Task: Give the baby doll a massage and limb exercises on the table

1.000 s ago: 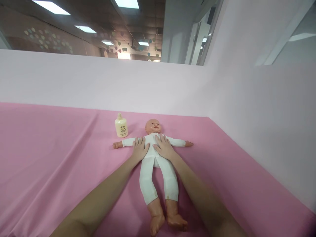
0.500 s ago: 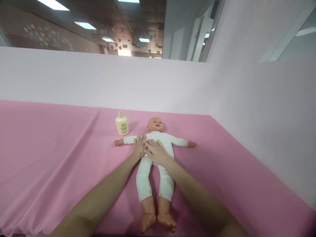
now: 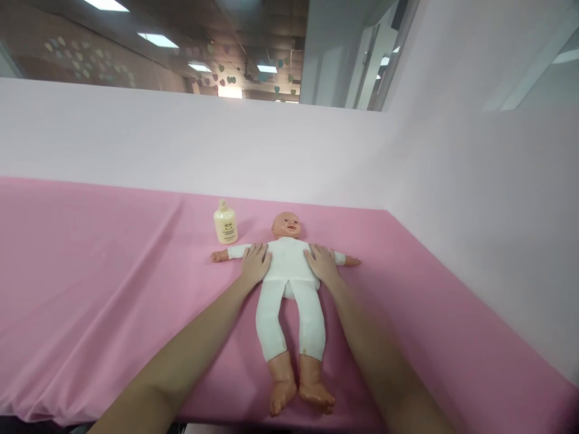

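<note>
A baby doll (image 3: 289,259) with a white cloth body lies on its back, head away from me and arms stretched out sideways. My left hand (image 3: 256,264) rests flat at the doll's side on the left, its fingers over the inner end of that arm. On the opposite side, my right hand (image 3: 322,264) lies flat with fingers spread over the shoulder and upper arm. Neither hand is closed round anything. Beyond the doll's left-hand arm stands a pale yellow pump bottle (image 3: 226,226) with dark print on its front.
A pink sheet (image 3: 113,271) covers the table, with folds on the left. Its near edge shows below the doll's feet. A white wall (image 3: 181,144) with a window (image 3: 203,54) rises behind, and another wall (image 3: 488,211) stands on the right.
My right hand has moved right, from the middle of the doll's chest to its right-hand shoulder. My left hand stays at the left side. The doll's legs have shifted slightly right.
</note>
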{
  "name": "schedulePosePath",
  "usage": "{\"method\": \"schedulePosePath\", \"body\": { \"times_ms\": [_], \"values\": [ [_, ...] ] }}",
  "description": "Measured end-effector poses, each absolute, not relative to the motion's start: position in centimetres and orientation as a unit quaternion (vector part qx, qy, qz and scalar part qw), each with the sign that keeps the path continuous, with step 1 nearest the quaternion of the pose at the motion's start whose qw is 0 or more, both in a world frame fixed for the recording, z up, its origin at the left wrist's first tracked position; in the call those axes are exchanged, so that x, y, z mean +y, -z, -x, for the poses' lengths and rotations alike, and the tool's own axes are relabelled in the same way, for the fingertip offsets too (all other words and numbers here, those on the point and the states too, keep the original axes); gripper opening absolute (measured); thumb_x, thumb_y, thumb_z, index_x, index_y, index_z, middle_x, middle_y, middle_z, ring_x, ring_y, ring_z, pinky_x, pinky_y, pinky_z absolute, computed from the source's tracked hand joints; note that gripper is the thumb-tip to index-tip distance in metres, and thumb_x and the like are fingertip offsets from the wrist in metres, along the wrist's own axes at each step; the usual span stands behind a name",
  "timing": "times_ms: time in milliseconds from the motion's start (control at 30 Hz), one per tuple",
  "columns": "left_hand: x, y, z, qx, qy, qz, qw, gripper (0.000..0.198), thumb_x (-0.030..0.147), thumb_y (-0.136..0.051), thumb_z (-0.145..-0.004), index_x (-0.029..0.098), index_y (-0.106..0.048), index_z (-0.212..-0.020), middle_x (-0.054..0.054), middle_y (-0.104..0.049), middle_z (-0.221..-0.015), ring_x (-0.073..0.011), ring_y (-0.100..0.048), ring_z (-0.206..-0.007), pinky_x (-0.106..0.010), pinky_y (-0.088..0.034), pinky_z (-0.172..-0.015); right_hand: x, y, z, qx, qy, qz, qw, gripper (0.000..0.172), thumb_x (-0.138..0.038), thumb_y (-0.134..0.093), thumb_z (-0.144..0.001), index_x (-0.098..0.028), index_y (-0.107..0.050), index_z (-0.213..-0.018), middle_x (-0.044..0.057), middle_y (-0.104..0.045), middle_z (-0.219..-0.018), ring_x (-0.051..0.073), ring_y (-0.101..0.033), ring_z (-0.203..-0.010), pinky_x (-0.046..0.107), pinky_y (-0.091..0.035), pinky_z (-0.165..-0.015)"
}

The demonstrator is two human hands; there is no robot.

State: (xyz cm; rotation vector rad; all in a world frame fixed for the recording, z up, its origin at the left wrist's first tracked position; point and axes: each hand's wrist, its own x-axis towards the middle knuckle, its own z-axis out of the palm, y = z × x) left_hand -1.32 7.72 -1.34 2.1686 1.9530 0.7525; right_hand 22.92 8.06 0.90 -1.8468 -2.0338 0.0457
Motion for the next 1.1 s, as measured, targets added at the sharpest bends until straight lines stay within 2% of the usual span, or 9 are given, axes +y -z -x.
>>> {"method": "schedulePosePath", "body": {
  "times_ms": [133, 267, 400, 533, 700, 800, 900, 1000, 1100],
  "values": [
    [8.1, 1.4, 2.6, 0.666, -0.239, -0.707, 0.018, 0.053, 0.038, -0.028, -0.100, 0.019, -0.053, -0.142, -0.008, -0.049, -0.151, -0.0296, -0.031, -0.147, -0.048, -0.015, -0.122, 8.4, -0.5, -25.0, -0.690, 0.043, 0.696, 0.193, 0.046, -0.038, -0.030, -0.100, -0.016, -0.065, -0.121, 0.014, -0.067, -0.125, 0.028, -0.052, -0.121, 0.050, -0.010, -0.116],
    [8.4, 1.6, 4.2, 0.694, -0.239, -0.679, -0.030, 0.048, 0.031, -0.032, -0.098, 0.020, -0.057, -0.137, -0.010, -0.053, -0.146, -0.0336, -0.036, -0.142, -0.052, -0.018, -0.120, 8.3, -0.6, -26.1, -0.646, 0.054, 0.732, 0.210, 0.043, -0.036, -0.033, -0.098, -0.016, -0.072, -0.102, 0.014, -0.070, -0.114, 0.030, -0.053, -0.115, 0.054, -0.008, -0.114],
    [8.6, 1.9, 5.3, 0.733, -0.269, -0.623, -0.047, 0.044, 0.032, -0.034, -0.098, 0.019, -0.061, -0.130, -0.015, -0.052, -0.145, -0.0401, -0.033, -0.141, -0.064, -0.013, -0.117, 8.4, -0.9, -27.0, -0.600, 0.047, 0.763, 0.235, 0.044, -0.033, -0.033, -0.097, -0.015, -0.072, -0.105, 0.016, -0.068, -0.114, 0.032, -0.054, -0.115, 0.054, -0.014, -0.111],
    [8.6, 2.0, 5.7, 0.757, -0.321, -0.567, -0.048, 0.046, 0.034, -0.039, -0.097, 0.013, -0.060, -0.131, -0.024, -0.037, -0.154, -0.0479, -0.023, -0.144, -0.071, -0.017, -0.111, 8.7, -0.6, -28.8, -0.557, 0.008, 0.781, 0.282, 0.045, -0.039, -0.038, -0.094, -0.013, -0.071, -0.110, 0.018, -0.063, -0.122, 0.033, -0.051, -0.119, 0.052, -0.020, -0.109],
    [8.3, 1.6, 5.5, 0.783, -0.382, -0.490, -0.032, 0.051, 0.034, -0.038, -0.095, 0.009, -0.052, -0.137, -0.029, -0.026, -0.157, -0.0493, -0.017, -0.146, -0.076, -0.021, -0.105, 9.8, 0.4, -30.7, -0.456, -0.022, 0.807, 0.375, 0.050, -0.042, -0.045, -0.088, -0.012, -0.062, -0.125, 0.024, -0.048, -0.140, 0.039, -0.036, -0.134, 0.057, -0.023, -0.109],
    [8.6, 1.3, 6.1, 0.786, -0.410, -0.463, 0.012, 0.055, 0.035, -0.044, -0.092, 0.009, -0.045, -0.140, -0.029, -0.019, -0.159, -0.0460, -0.017, -0.147, -0.071, -0.023, -0.109, 10.7, 0.7, -31.1, -0.415, -0.052, 0.788, 0.452, 0.060, -0.037, -0.051, -0.083, -0.008, -0.051, -0.135, 0.027, -0.032, -0.150, 0.041, -0.026, -0.142, 0.054, -0.026, -0.111],
    [9.2, 1.3, 7.4, 0.768, -0.477, -0.424, 0.043, 0.059, 0.034, -0.052, -0.088, 0.008, -0.041, -0.141, -0.030, -0.013, -0.160, -0.0428, -0.019, -0.148, -0.061, -0.026, -0.113, 11.5, 0.8, -31.6, -0.351, -0.114, 0.747, 0.553, 0.066, -0.034, -0.047, -0.082, -0.009, -0.039, -0.142, 0.026, -0.036, -0.146, 0.036, -0.033, -0.140, 0.051, -0.034, -0.110],
    [10.0, 1.7, 8.6, 0.738, -0.576, -0.342, 0.074, 0.063, 0.032, -0.057, -0.085, 0.010, -0.038, -0.140, -0.028, -0.020, -0.156, -0.0380, -0.034, -0.142, -0.054, -0.034, -0.112, 11.8, 1.0, -32.4, -0.324, -0.155, 0.711, 0.605, 0.063, -0.031, -0.032, -0.086, -0.009, -0.025, -0.144, 0.021, -0.051, -0.125, 0.028, -0.058, -0.116, 0.046, -0.050, -0.095],
    [10.9, 2.4, 9.3, 0.661, -0.685, -0.249, 0.178, 0.061, 0.037, -0.056, -0.084, 0.015, -0.036, -0.137, -0.022, -0.040, -0.143, -0.0306, -0.052, -0.128, -0.045, -0.047, -0.102, 11.9, 1.3, -32.8, -0.339, -0.185, 0.653, 0.651, 0.050, -0.028, -0.020, -0.088, -0.011, -0.031, -0.134, 0.013, -0.059, -0.100, 0.022, -0.066, -0.085, 0.042, -0.058, -0.080]
  ]
}}
